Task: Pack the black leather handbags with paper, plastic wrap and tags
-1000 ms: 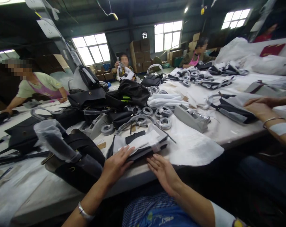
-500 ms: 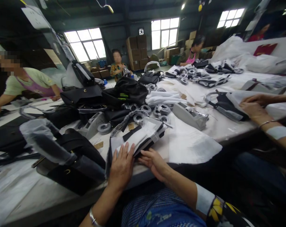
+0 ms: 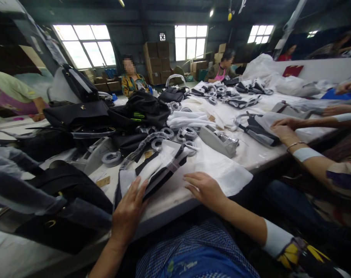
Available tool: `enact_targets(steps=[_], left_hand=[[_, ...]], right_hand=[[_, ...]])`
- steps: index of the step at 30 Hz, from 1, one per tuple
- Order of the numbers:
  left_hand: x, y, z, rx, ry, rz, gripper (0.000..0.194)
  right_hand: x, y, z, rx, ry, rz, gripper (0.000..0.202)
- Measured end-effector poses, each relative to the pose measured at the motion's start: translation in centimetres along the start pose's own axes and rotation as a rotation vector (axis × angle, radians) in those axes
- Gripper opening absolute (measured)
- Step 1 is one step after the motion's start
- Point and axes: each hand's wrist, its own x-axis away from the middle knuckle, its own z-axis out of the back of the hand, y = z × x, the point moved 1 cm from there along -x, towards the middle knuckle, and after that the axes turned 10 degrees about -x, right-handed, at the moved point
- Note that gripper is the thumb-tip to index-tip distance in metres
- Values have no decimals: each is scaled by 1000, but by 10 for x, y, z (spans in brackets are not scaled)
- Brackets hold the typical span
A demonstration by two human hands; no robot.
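Observation:
A black bag [image 3: 156,184], folded flat with white padding and clear tape on it, lies in front of me. Its strap [image 3: 140,146] is wrapped in clear plastic and loops behind it. My left hand [image 3: 127,214] rests on the bag's near left end, fingers stretched out along it. Right of the bag, and apart from it, my right hand [image 3: 207,190] hovers near the table edge with its fingers loosely extended and nothing visible in them. Just beyond that hand lies a white sheet [image 3: 224,168]. A grey tape dispenser [image 3: 217,141] stands behind the sheet.
A black handbag [image 3: 56,227] with a plastic-wrapped handle stands at the near left. Wrapped strap coils [image 3: 187,133], rolled white padding [image 3: 187,119] and a black bag heap [image 3: 140,108] lie farther back. On the right, a co-worker's hands [image 3: 284,129] touch another bag.
My right hand has come away from the bag to the right. My left hand stays on the bag. The whole view has shifted, so the table things appear farther left.

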Motion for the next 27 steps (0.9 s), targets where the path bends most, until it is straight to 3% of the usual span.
enact_targets(steps=[2,4,7,11,15,18,20,24,25,27], left_hand=[[0,2,1,6,8,4,69],[0,3,0,15,11,12,68],[1,3,-1,17,10,33,66],[3,2,-4,6,41,41,64],[2,3,-6,-3,62,39,62],[0,4,-7,-3,66,56,60],[0,4,-8,5,68,68,59],[1,5,-8,12,67,92,59],[2,5,-8,14,64,95,58],[2,4,-8,20,63,97,58]], right_hand=[[1,19,19,298,4,-3,34],[-2,33,28,437,-21,-62,31],[-11,42,30,464,-32,-107,9],[-23,38,32,458,18,-102,14],[-25,23,33,344,175,-16,15],[-13,3,20,161,221,68,17],[2,-13,6,-3,158,71,18],[30,-38,-21,-268,-161,78,19],[33,-39,-24,-271,-179,79,19],[35,-33,-27,-180,-62,47,25]])
